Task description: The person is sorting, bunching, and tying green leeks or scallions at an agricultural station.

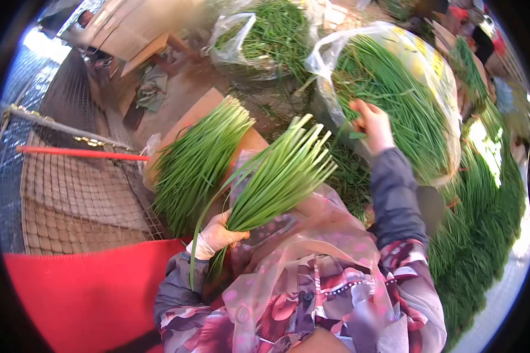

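My left hand (pixel 219 234), in a thin whitish glove, is wrapped round a bunch of garlic chives (pixel 277 182) near its leafy lower end. The pale cut stems fan out up and to the right, and a few long leaves droop past my wrist. Raised at the edge of a clear plastic bag (pixel 323 65), my right hand (pixel 371 125) has its fingers curled together. A bit of green shows under those fingers, but I cannot tell what they hold. Inside the bag lie many loose chives (pixel 388 100). Another pile of chives (pixel 203 159) rests on a board left of my bunch.
A second plastic bag of greens (pixel 265 35) stands at the back. Bundled chives (pixel 483 235) line the right side. On the left are netting (pixel 82 200), a red pole (pixel 82 153) and a red cloth (pixel 88 294). A cardboard box (pixel 132 26) sits at upper left.
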Demonstrator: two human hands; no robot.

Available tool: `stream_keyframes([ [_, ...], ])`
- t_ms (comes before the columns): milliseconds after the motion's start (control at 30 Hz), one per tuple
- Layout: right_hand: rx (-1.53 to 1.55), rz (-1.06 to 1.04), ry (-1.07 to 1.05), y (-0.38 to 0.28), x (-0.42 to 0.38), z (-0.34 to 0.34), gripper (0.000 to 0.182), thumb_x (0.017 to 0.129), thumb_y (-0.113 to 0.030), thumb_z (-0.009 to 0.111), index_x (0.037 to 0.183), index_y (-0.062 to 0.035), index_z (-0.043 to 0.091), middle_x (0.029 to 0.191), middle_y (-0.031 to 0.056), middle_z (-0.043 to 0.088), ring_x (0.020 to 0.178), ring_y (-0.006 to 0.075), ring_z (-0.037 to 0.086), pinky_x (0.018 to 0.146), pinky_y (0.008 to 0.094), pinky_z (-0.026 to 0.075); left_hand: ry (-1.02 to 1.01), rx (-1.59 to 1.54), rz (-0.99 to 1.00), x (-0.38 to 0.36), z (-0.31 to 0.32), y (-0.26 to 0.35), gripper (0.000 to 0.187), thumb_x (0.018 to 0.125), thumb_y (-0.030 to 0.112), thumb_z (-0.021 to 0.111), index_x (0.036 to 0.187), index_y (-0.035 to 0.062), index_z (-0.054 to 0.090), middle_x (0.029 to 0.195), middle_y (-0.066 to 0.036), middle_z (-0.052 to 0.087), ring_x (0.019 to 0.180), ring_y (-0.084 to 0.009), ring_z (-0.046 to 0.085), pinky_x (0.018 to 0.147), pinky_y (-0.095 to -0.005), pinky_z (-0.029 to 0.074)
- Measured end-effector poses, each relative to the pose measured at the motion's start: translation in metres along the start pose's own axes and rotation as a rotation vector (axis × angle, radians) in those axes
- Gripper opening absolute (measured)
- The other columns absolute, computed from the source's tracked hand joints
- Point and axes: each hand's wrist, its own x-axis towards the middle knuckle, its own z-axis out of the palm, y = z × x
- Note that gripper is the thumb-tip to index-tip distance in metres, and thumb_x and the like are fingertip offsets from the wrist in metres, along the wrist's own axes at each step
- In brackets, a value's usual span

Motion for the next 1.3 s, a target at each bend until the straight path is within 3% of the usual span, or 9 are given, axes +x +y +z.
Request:
stream_keyframes([
  [67, -0.305, 0.012, -0.324, 0.003, -0.017, -0.022, 0.047, 0.095, -0.042, 0.049, 0.09, 0.0019, 0.064, 0.05, 0.0034, 0.055, 0.045, 0.0126, 0.052, 0.047, 0.0256, 0.042, 0.037, -0.063, 0.03, -0.004, -0.003, 0.0, 0.044, 0.074, 0.003, 0.074, 0.115, 0.0076, 0.057, 0.078, -0.002, 0.062, 0.051, -0.0078, 0.053, 0.044, -0.0214, 0.041],
  [167, -0.191, 0.355, -0.985, 0.045, -0.043, -0.027, 0.11, 0.068, -0.071, 0.065, 0.139, 0.0055, 0.033, 0.117, 0.0265, 0.059, 0.102, 0.0342, 0.062, 0.089, 0.0422, 0.05, 0.018, 0.005, 0.114, 0.003, 0.012, 0.018, 0.043, 0.075, 0.006, 0.075, 0.115, 0.0054, 0.058, 0.08, -0.004, 0.066, 0.053, -0.0077, 0.055, 0.045, -0.0218, 0.044],
  [333, 0.536, 0.126, -0.613, 0.071, -0.048, 0.022, 0.125, 0.047, -0.082, 0.061, 0.144, -0.0114, 0.028, 0.145, 0.0197, 0.033, 0.131, 0.0412, 0.035, 0.106, 0.0547, 0.035, -0.191, 0.02, 0.275, 0.034, 0.059, 0.031, 0.069, 0.077, 0.014, 0.074, 0.135, 0.0042, 0.038, 0.094, -0.007, 0.061, 0.051, -0.0122, 0.055, 0.047, -0.0266, 0.045],
  [467, 0.67, -0.032, -0.708, 0.036, -0.029, 0.04, 0.12, 0.054, -0.08, 0.064, 0.144, -0.0105, 0.027, 0.141, 0.0192, 0.04, 0.122, 0.0372, 0.046, 0.097, 0.0508, 0.045, -0.367, 0.075, 0.279, 0.062, 0.078, -0.004, 0.066, 0.081, 0.013, 0.071, 0.139, 0.0043, 0.041, 0.132, -0.004, 0.053, 0.121, -0.0112, 0.041, 0.104, -0.0286, 0.032],
  [667, 0.712, -0.029, -0.742, 0.032, -0.021, 0.033, 0.093, 0.076, -0.05, 0.073, 0.146, -0.0112, 0.026, 0.107, -0.0021, 0.062, 0.09, 0.0112, 0.059, 0.081, 0.0389, 0.053, -0.474, -0.167, 0.334, 0.05, 0.082, 0.012, 0.059, 0.085, 0.008, 0.067, 0.138, 0.0049, 0.042, 0.13, -0.003, 0.053, 0.116, -0.0109, 0.046, 0.1, -0.0275, 0.036],
  [900, 0.703, -0.101, -0.59, -0.011, -0.028, 0.037, 0.033, 0.083, -0.03, 0.069, 0.109, -0.0174, 0.053, 0.098, -0.0016, 0.056, 0.107, 0.0214, 0.055, 0.088, 0.0588, 0.047, -0.398, -0.073, 0.41, 0.063, 0.084, 0.021, 0.06, 0.081, 0.01, 0.068, 0.135, 0.0048, 0.042, 0.103, 0.0, 0.06, 0.083, -0.0061, 0.053, 0.066, -0.0218, 0.045],
  [1133, 0.536, -0.626, -0.561, -0.175, -0.002, -0.034, 0.027, 0.088, -0.02, 0.062, 0.114, -0.0144, 0.057, 0.103, 0.0007, 0.063, 0.099, 0.0129, 0.06, 0.092, 0.0405, 0.047, 0.133, 0.844, 0.837, 0.051, 0.007, 0.068, 0.071, 0.069, 0.006, 0.071, 0.134, 0.0005, 0.042, 0.131, -0.014, 0.05, 0.124, -0.0257, 0.046, 0.106, -0.0348, 0.034],
  [1233, -0.163, -0.549, -0.243, -0.203, 0.0, -0.024, 0.032, 0.086, -0.009, 0.063, 0.117, -0.0015, 0.055, 0.102, 0.0127, 0.066, 0.097, 0.0238, 0.065, 0.085, 0.038, 0.052, 0.677, 0.687, 0.891, 0.042, -0.05, 0.076, 0.057, 0.074, -0.002, 0.062, 0.13, -0.0003, 0.048, 0.128, -0.019, 0.055, 0.122, -0.026, 0.051, 0.103, -0.0332, 0.039],
  [1300, 0.087, -0.671, -0.265, -0.217, -0.005, -0.018, 0.032, 0.086, -0.007, 0.063, 0.115, 0.0048, 0.055, 0.104, 0.0176, 0.066, 0.095, 0.0283, 0.066, 0.083, 0.0356, 0.053, 0.494, 0.054, 0.978, 0.047, -0.082, 0.084, 0.053, 0.08, -0.006, 0.055, 0.132, -0.0005, 0.047, 0.131, -0.014, 0.053, 0.124, -0.0224, 0.048, 0.105, -0.0331, 0.037],
])
